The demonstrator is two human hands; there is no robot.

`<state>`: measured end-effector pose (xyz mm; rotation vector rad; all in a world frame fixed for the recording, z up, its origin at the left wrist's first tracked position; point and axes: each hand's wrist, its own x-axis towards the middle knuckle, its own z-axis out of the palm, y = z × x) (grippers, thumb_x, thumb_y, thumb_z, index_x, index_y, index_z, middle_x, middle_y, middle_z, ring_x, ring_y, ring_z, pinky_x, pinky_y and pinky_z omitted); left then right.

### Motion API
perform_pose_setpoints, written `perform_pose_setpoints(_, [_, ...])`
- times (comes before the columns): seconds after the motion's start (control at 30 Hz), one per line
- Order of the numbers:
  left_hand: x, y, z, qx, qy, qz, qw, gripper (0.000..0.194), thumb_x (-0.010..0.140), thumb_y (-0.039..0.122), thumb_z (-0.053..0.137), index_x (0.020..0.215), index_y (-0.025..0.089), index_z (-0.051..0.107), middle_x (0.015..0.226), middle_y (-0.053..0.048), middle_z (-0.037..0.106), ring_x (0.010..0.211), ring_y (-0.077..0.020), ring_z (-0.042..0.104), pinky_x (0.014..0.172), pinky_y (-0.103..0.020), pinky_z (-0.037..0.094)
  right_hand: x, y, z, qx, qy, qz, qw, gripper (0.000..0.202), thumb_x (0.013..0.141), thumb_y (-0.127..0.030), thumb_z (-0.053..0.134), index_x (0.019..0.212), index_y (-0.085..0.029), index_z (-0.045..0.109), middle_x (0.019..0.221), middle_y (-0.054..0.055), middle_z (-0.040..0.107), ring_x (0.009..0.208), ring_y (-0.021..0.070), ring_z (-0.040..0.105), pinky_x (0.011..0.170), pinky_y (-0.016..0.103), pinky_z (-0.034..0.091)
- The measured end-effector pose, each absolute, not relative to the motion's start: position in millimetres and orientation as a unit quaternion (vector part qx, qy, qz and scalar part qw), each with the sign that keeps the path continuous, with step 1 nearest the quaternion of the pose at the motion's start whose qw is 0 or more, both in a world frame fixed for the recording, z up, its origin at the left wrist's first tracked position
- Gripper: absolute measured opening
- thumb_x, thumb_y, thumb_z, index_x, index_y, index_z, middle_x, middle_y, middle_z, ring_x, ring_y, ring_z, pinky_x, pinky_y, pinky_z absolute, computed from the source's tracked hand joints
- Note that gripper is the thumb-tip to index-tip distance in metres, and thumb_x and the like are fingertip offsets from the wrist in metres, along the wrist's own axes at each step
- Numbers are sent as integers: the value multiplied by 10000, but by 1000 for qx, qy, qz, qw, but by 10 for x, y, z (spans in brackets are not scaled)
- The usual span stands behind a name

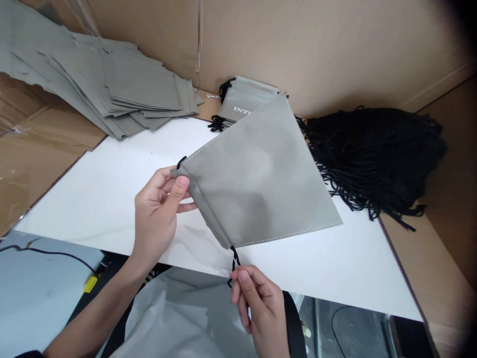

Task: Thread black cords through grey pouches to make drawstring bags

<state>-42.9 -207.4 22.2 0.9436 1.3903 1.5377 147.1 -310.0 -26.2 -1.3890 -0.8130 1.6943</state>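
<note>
A flat grey fabric bag [261, 174] with stitched edges is held up at a tilt over the white table. My left hand [160, 204] pinches its hemmed edge near the upper left corner, where a small black loop sticks out. At the lower corner of the hem a black cord [234, 256] comes out. My right hand [257, 298] is closed on this cord just below the bag, fingertips pressed together. A thin light strand shows beside the cord at the fingertips; what it is I cannot make out.
Grey bags [145, 84] lie fanned out at the back left. Behind the held bag sits a small stack of printed grey bags [246, 97] with black cords. A big heap of black cords [372, 154] lies at the right. Cardboard walls [316, 49] border the white table [100, 189].
</note>
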Motion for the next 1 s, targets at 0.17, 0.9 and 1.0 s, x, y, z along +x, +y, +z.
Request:
perform_pose_setpoints(0.17, [-380,-2066,199,354,554,610,442,303,870,441,696,1058,204,678,944,-34,754,867,-208,734,648,-267,622,1455,-3105,-278,-534,-331,667,400,380,920,-514,608,863,-146,681,600,-6,602,356,16,336,363,164,210])
perform_pose_setpoints(0.9, [-371,-2041,169,306,502,558,585,251,828,383,761,966,194,673,934,-34,759,862,-199,733,728,-276,602,1309,-3200,-302,-586,-329,635,380,424,941,-600,512,840,-191,559,520,-114,193,447,63,92,442,241,50])
perform_pose_setpoints(1.0, [-391,-2037,140,324,500,548,588,308,845,399,744,1081,206,699,1024,-53,756,921,-210,722,732,-271,602,1301,-3219,-310,-582,-325,637,386,418,941,-596,518,841,-191,557,543,-112,172,459,64,79,452,243,45])
